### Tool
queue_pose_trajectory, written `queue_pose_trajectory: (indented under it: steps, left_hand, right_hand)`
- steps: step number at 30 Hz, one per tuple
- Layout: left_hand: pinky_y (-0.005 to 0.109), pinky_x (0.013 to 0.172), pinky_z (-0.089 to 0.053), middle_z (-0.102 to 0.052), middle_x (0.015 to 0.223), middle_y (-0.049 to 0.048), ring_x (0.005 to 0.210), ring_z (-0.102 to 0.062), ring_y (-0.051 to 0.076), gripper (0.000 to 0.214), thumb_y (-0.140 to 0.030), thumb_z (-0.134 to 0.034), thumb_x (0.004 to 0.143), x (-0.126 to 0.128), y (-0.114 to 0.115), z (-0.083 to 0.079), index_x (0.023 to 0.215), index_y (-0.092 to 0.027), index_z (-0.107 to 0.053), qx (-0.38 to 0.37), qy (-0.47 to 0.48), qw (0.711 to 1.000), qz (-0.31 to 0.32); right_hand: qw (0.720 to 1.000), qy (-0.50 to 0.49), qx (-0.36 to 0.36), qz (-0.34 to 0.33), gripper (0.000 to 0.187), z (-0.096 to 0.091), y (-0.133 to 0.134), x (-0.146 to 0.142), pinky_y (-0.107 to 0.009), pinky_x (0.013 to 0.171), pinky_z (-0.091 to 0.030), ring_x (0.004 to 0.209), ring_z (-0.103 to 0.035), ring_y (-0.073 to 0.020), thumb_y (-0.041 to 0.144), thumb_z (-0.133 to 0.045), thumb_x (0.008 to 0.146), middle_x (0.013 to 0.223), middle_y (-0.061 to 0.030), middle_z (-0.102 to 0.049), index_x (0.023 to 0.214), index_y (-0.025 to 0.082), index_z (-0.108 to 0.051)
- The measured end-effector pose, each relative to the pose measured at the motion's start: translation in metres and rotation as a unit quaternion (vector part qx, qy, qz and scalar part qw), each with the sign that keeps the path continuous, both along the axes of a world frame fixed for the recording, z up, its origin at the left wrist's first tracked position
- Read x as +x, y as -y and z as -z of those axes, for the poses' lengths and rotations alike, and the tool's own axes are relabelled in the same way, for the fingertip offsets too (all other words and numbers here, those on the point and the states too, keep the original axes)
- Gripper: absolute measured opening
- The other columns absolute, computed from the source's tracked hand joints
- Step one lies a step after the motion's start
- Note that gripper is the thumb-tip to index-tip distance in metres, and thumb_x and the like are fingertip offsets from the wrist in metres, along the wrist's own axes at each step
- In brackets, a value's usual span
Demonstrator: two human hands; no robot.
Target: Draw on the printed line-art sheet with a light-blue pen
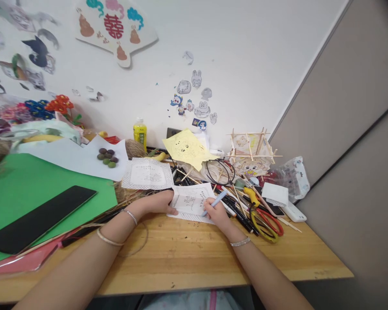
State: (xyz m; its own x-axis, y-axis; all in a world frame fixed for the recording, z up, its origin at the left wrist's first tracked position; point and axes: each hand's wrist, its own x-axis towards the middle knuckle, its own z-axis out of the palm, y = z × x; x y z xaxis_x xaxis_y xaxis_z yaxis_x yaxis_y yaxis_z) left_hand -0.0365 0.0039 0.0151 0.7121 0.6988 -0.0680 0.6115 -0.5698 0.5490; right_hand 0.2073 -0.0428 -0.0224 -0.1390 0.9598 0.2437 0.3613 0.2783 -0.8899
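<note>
My right hand (216,212) is closed around a light blue pen (217,200), its tip down near the lower edge of a small white sheet of paper (190,202). This sheet carries a line drawing, some handwriting and a hatched border. At its left edge my left hand (161,202) holds the sheet, with the thumb lying on the paper; the other fingers are partly hidden. Just behind the left hand lies a second drawn sheet (148,173) with a patterned border. Bracelets circle both wrists.
Markers (242,221), sticks and yellow-and-red scissors (267,221) crowd the right side. Behind stand a stick frame (252,148), a yellow drawn sheet (188,148) and a yellow bottle (140,134). Left are green card (100,189), a black flat object (42,219) and twine (135,148).
</note>
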Motion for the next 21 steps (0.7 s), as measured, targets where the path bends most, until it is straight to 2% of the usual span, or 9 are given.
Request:
queue_pose_trajectory:
  steps: [7, 15, 21]
  left_hand:
    - [0.033, 0.094, -0.039, -0.057, 0.121, 0.0088, 0.105, -0.054, 0.024, 0.055, -0.029, -0.07, 0.063, 0.001, 0.002, -0.0023, 0.114, -0.015, -0.054, 0.012, 0.012, 1.0, 0.001]
    - [0.033, 0.095, -0.039, -0.057, 0.121, 0.0078, 0.106, -0.053, 0.024, 0.057, -0.029, -0.07, 0.063, 0.0016, 0.0036, -0.0037, 0.116, -0.016, -0.054, 0.019, 0.017, 1.0, -0.001]
    - [0.033, 0.094, -0.039, -0.059, 0.118, 0.0072, 0.104, -0.054, 0.024, 0.053, -0.029, -0.069, 0.064, 0.0014, 0.004, -0.0046, 0.113, -0.016, -0.056, 0.016, 0.013, 1.0, 0.001]
  right_hand:
    - [1.0, 0.009, 0.016, -0.016, 0.027, -0.0017, 0.0026, -0.0013, -0.02, 0.042, -0.032, 0.04, -0.041, -0.0093, 0.03, -0.047, 0.077, 0.041, 0.0058, -0.041, 0.052, 0.02, -0.042]
    - [1.0, 0.016, 0.018, -0.019, 0.026, -0.0008, 0.0025, -0.0006, -0.02, 0.043, -0.032, 0.039, -0.039, -0.0085, 0.028, -0.046, 0.077, 0.042, 0.0056, -0.044, 0.053, 0.019, -0.043]
    - [1.0, 0.01, -0.008, -0.001, 0.026, -0.0014, 0.002, -0.0009, -0.021, 0.041, -0.031, 0.037, -0.038, -0.0095, 0.029, -0.044, 0.076, 0.037, 0.0068, -0.037, 0.052, 0.02, -0.043]
